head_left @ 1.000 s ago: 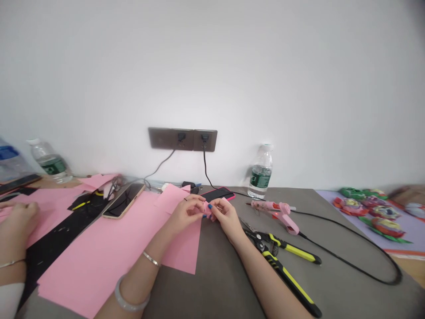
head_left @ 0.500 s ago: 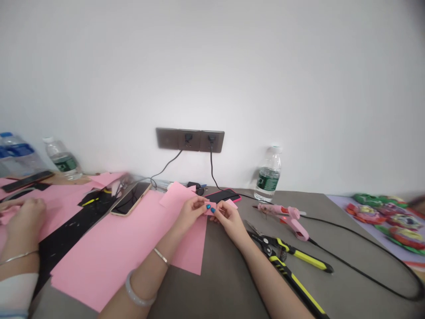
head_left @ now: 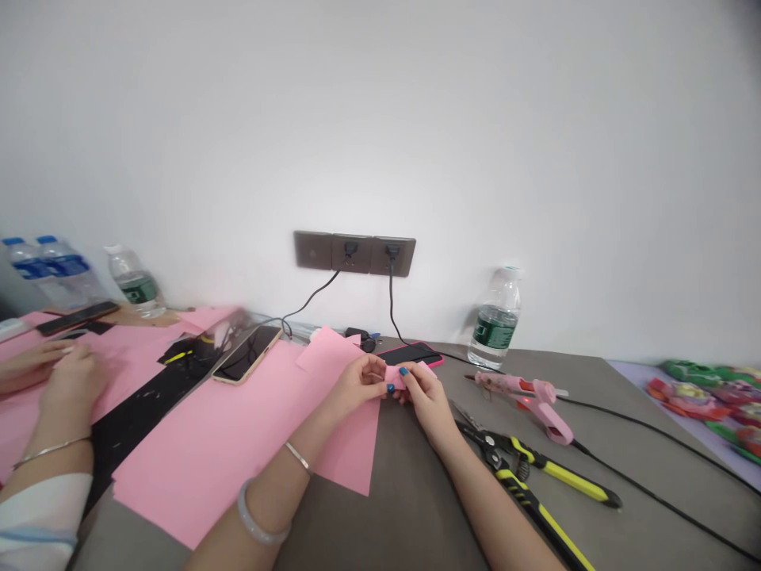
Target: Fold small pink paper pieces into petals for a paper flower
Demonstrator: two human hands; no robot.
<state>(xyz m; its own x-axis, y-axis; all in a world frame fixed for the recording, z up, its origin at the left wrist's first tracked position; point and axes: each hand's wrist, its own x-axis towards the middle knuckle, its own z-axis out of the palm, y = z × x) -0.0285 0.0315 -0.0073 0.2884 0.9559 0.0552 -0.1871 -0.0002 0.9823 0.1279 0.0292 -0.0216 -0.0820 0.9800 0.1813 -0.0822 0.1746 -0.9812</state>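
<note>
Between my two hands is a small piece of pink paper (head_left: 393, 376), pinched by thumbs and fingers. My left hand (head_left: 361, 382) grips its left side, with the thumb at the lower edge. On the right side, my right hand (head_left: 420, 390) presses its thumb on the paper's face. Whether the piece is folded or rolled I cannot tell. Large pink paper sheets (head_left: 238, 428) lie under and to the left of my left forearm. A smaller pink piece (head_left: 326, 349) rests on top of them. Just behind my hands lies a phone with a pink edge (head_left: 425, 354).
Right of my arm lie yellow-black pliers (head_left: 517, 468) and a pink glue gun (head_left: 529, 394) with its cable. A water bottle (head_left: 495, 321) stands by the wall. At left are another phone (head_left: 246, 354) and a co-worker's hands (head_left: 68, 373). Colourful crafts (head_left: 701, 388) lie far right.
The view has turned slightly left, so everything sits further right. My right thumb has moved up onto the paper, apart from my left thumb. The co-worker's hands have come further into view.
</note>
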